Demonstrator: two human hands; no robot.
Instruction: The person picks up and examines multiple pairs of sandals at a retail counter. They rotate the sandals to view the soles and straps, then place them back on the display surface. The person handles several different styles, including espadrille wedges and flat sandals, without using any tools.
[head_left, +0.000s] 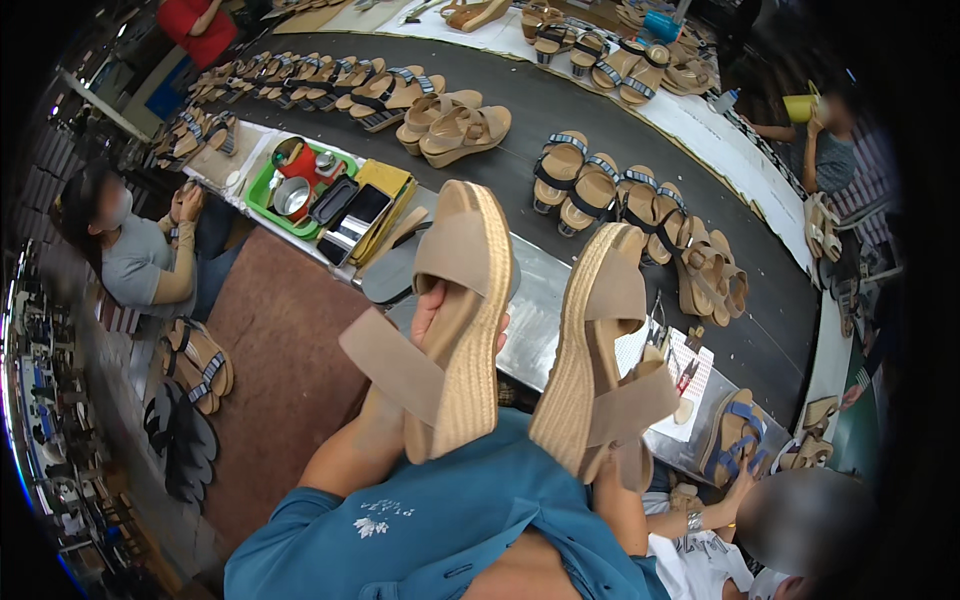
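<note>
My left hand (429, 314) is wrapped round a beige wedge sandal (466, 262), its fingers showing under the wide front strap and at the sole's edge. The sandal stands toe-up, with its woven rope-like sole side facing right and its ankle strap sticking out to the left. Beside it, toe-up too, is a matching beige wedge sandal (614, 290), held low near the heel by my right hand (604, 468). Most of that hand is hidden behind the heel and the hanging strap. The two sandals are apart, above the table's near edge.
A dark conveyor belt (520, 178) carries several rows of sandals. Left of my hands lie a green tray (262, 213) with tins and a yellow box (385, 180). Red-handled pliers (686, 378) lie at right. A co-worker's hand (742, 484) touches a blue-strapped sandal (735, 440). Other people sit around.
</note>
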